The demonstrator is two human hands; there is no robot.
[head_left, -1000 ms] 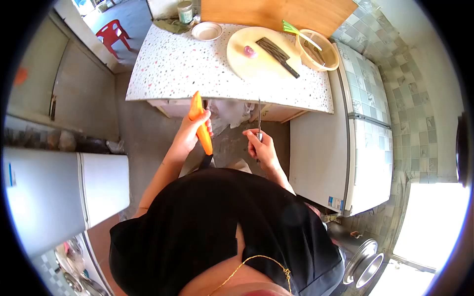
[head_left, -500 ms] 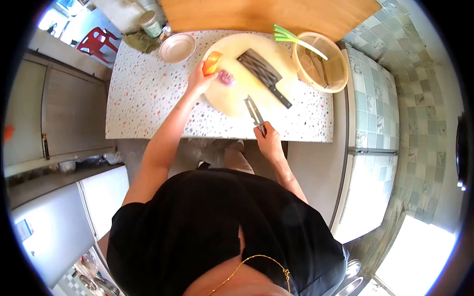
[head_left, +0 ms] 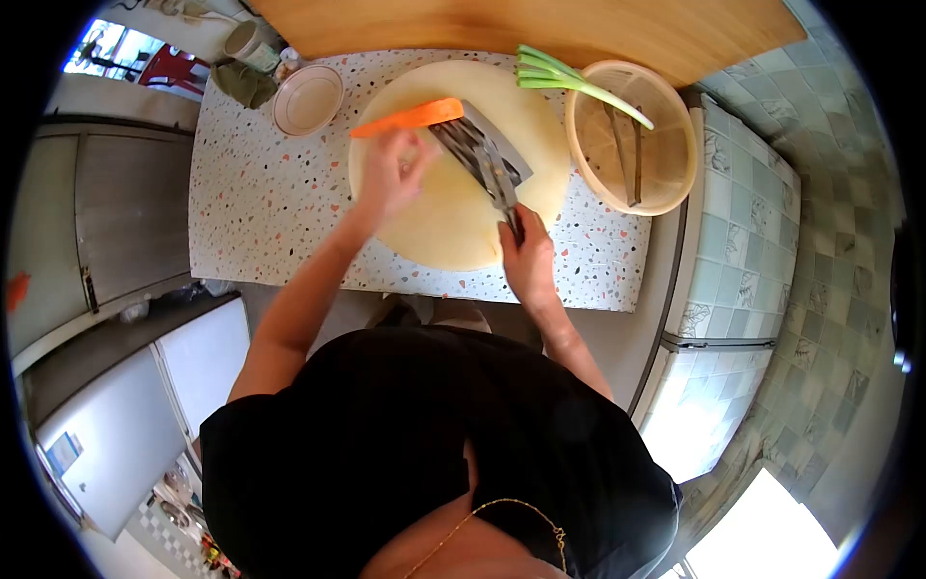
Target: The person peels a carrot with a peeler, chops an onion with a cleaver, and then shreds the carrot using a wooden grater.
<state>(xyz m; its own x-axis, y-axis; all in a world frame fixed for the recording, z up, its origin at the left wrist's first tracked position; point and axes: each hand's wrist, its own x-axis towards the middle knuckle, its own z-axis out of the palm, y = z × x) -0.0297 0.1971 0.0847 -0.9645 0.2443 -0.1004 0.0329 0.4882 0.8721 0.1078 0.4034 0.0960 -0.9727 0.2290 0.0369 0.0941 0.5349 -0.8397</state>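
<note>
A peeled-looking orange carrot (head_left: 410, 118) lies across the upper left of the round cutting board (head_left: 444, 236), its right end against the cleaver (head_left: 511, 154). Just below the carrot is my left hand (head_left: 391, 179), fingers curled and smeared by motion; I cannot make out whether it touches the carrot or holds anything. My right hand (head_left: 529, 261) is closed round the handle of a metal vegetable peeler (head_left: 497, 174). The peeler's slotted blade end is over the cleaver, and the cleaver's handle is hidden.
To the right stands a round plastic basket (head_left: 682, 179) with a green onion (head_left: 579, 85) across its rim and long thin sticks inside. A small bowl (head_left: 309, 99), a jar (head_left: 253, 46) and a dark green cloth (head_left: 241, 85) sit at the counter's left back.
The carrot has left my left hand's raised grip and lies lengthwise by the cleaver. The peeler has moved up over the cleaver. The small purple piece is no longer visible.
</note>
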